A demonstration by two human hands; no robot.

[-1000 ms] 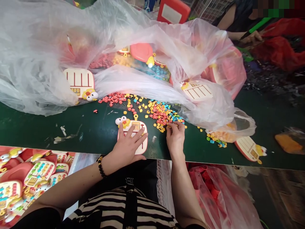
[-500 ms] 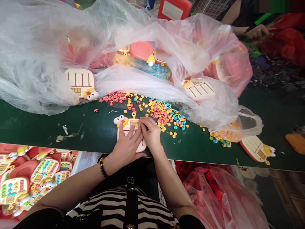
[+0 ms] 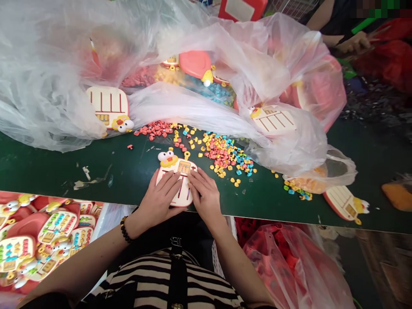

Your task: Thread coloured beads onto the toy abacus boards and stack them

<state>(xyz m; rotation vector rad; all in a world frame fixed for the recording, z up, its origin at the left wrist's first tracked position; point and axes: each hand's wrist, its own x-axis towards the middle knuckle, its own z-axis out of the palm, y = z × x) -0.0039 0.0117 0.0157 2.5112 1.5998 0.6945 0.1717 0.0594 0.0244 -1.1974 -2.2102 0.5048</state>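
Observation:
A flat cream-and-red toy board (image 3: 183, 198) with a yellow, big-eyed duck head (image 3: 168, 159), a yellow loop and dark slots lies at the table's near edge. My left hand (image 3: 160, 192) grips it from the left, fingers lying across its face and thumb along the near edge. On the right side, my right hand (image 3: 206, 193) holds the board with bent fingers over the slots; whether a small piece is under the fingertips is hidden. One small red piece (image 3: 193, 168) shows at the top of the rightmost slot. Beyond lies a pile of small red, yellow and blue pieces (image 3: 222, 154).
Clear plastic bags (image 3: 193, 105) spread across the back of the green table (image 3: 116, 171). Similar boards lie at left (image 3: 107, 101) and right (image 3: 341, 201). Filled boards (image 3: 58, 227) heap below at left. A red bag (image 3: 289, 257) hangs below at right. Another person's hand (image 3: 355, 42) is at far right.
My left hand has slid left and down on the board, uncovering its top and the red piece. My right hand has drawn slightly down toward me. The board has shifted slightly in view.

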